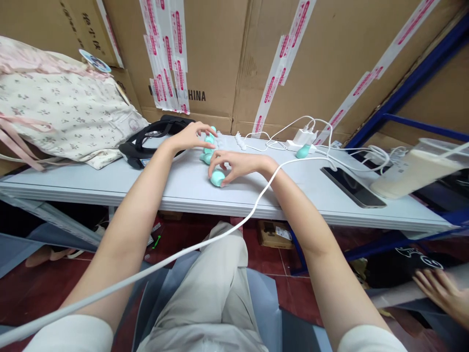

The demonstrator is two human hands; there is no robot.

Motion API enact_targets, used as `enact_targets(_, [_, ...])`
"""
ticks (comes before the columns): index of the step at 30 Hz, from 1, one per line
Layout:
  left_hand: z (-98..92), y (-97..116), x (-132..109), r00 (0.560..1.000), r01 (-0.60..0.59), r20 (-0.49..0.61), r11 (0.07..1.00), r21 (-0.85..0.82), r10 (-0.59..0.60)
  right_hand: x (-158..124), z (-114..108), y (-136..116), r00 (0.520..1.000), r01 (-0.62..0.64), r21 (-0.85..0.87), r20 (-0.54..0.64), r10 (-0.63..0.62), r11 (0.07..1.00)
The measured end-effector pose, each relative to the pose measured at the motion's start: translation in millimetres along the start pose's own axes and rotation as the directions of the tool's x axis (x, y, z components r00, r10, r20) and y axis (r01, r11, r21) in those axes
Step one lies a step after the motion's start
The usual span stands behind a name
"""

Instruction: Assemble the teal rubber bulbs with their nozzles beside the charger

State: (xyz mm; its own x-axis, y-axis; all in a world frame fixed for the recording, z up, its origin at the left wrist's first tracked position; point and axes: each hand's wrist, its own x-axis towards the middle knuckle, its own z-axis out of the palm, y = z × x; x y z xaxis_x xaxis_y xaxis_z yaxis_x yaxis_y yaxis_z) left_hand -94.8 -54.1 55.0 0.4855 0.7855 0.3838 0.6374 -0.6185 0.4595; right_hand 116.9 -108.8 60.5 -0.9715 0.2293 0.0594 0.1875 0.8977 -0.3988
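My right hand point(238, 164) grips a smooth, rounded mint-green piece point(217, 178) on the tabletop, thumb and fingers around its sides. Farther back, my left hand point(194, 135) curls its thumb and fingers about a smaller mint-green piece point(209, 139). Between the two hands lies another mint-green piece point(206, 156) with an uneven outline, partly hidden by my right fingers. Pale, bumpy pieces point(219, 140) sit just right of my left fingertips. What kind of object the green pieces are is not clear.
A black headset point(141, 146) and a floral bag point(69, 102) are at left. A white cable point(190, 254) crosses in front of me over my right forearm. At right are a phone point(351, 187), a charger point(304, 137), a green teardrop-shaped piece point(303, 151) and a cream container point(414, 168). Another person's hand point(443, 293) shows lower right.
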Motion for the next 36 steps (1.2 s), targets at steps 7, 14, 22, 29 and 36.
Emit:
enact_targets(7, [1.4, 21.4, -3.0, 0.958, -0.009, 0.285, 0.995, 0.100, -0.020, 3.1, 4.7, 4.7, 1.000, 0.011, 0.056, -0.017, -0.010, 0.998])
enact_targets(14, [0.5, 22.9, -6.0, 0.874, 0.082, 0.478, 0.996, 0.021, -0.082, -0.5, 1.1, 2.8, 0.999, -0.033, 0.101, 0.007, 0.032, 0.994])
enact_targets(22, [-8.3, 15.9, -7.4, 0.803, 0.037, 0.594, 0.992, -0.123, 0.043, 2.3, 3.6, 3.1, 1.000, -0.026, 0.085, 0.000, 0.026, 0.996])
enact_targets(29, [-7.8, 13.0, -7.2, 0.816, 0.020, 0.570, 0.982, -0.188, 0.093, 6.1, 8.7, 2.6, 0.993, -0.064, 0.096, -0.089, 0.073, 0.993])
enact_targets(36, [-6.4, 8.8, -6.5, 0.826, 0.049, 0.561, 0.988, -0.147, 0.043, 8.3, 13.5, 4.2, 0.968, -0.106, 0.088, -0.217, 0.123, 0.991])
